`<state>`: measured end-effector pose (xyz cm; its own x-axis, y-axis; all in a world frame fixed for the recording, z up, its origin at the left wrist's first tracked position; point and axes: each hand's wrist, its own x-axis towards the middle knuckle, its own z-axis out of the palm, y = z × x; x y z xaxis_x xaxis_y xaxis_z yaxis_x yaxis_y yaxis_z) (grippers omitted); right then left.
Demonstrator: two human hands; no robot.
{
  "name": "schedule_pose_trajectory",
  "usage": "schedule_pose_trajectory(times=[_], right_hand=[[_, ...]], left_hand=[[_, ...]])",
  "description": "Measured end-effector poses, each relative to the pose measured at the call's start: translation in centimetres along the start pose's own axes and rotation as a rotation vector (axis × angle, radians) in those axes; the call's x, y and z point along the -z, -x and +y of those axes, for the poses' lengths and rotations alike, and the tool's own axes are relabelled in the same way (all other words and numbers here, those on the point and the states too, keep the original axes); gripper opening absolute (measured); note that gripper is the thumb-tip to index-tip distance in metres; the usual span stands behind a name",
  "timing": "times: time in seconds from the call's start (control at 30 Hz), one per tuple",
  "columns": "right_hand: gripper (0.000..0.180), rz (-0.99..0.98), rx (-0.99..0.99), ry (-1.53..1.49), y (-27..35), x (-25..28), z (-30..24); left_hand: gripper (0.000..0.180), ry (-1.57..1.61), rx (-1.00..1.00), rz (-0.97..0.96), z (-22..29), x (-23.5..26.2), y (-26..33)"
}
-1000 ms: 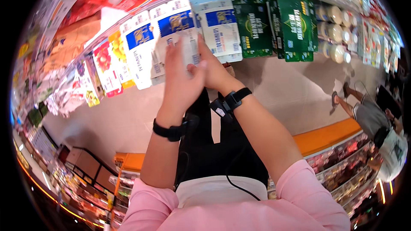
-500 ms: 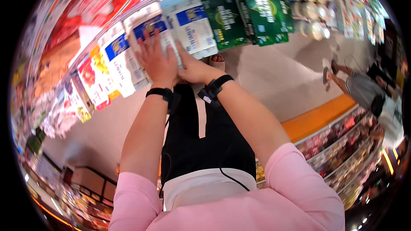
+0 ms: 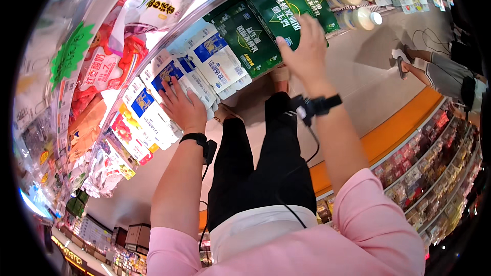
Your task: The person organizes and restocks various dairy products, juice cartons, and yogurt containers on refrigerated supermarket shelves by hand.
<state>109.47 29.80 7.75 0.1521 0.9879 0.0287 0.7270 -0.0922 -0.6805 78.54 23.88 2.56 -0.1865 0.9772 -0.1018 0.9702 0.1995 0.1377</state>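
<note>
My left hand [image 3: 183, 106] lies with fingers spread on a white carton with a blue panel [image 3: 168, 71], in a row of similar cartons on the shelf. To its left leans another white and blue carton [image 3: 146, 110]; to its right sits a wider white and blue pack [image 3: 217, 59]. My right hand [image 3: 307, 53] is raised, fingers apart, over the lower edge of a large green box [image 3: 286, 10]. Nothing is in its grasp, and whether the fingertips touch the box I cannot tell. A second green box [image 3: 244, 38] stands between the hands.
White-capped bottles [image 3: 358, 19] stand right of the green boxes. Fruit-printed cartons [image 3: 123, 130] and red packs [image 3: 102, 66] are on the left. A person in grey shorts [image 3: 442, 74] is at the far right, beyond an orange ledge [image 3: 394, 125] with goods shelves.
My right hand has left the white and blue cartons and moved right to the green box. My left hand stays on the cartons. The view has shifted and tilted.
</note>
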Motion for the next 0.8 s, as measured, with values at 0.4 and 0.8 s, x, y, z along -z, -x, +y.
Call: schedule_pose_trajectory(times=[0.4, 0.8], right_hand=[[0.095, -0.626, -0.355, -0.258, -12.7, 5.3, 14.4], [0.088, -0.691, -0.692, -0.819, -13.7, 7.3, 16.4]], left_hand=[[0.064, 0.011, 0.021, 0.001, 5.2, -1.0, -0.5], [0.064, 0.536, -0.087, 0.011, 23.2, -0.2, -4.1]])
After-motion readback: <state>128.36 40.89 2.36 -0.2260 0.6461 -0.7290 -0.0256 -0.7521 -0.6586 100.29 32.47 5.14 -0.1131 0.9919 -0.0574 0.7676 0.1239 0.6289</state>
